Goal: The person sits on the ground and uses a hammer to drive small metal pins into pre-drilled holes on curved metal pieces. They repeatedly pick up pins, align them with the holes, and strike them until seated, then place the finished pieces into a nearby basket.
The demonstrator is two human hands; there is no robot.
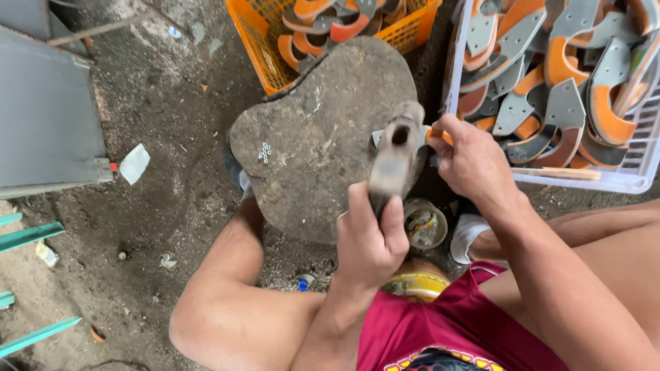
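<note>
— Worn wood and dull metal: the left hand [368, 244] is clenched around the handle of a hammer [393, 156], thumb and fingers wrapped tight, the wrist cocked so the head stands raised above the stone block's right edge.

— And the other hand?

— The right hand [469, 159] reaches in from the right with its forearm slanting up from the lower right corner. Its fingertips pinch a flat grey-and-orange piece [427, 135] that lies at the right edge of the stone block [309, 137]; most of the piece is hidden behind the hammer and the fingers.

— What else sits on the block?

— A little cluster of small metal rivets [264, 152] near its left edge, well apart from both hands.

— And around it?

— Beyond the block's far edge stands an orange crate [265, 48] with curved grey and orange pieces in it. To the right, just behind the right hand, a white basket [639, 175] is piled with the same kind of pieces. A small round tin [424, 223] sits on the dirt floor just below the block's near-right edge, beside the left hand. The person's bare knees frame the block on either side.
</note>
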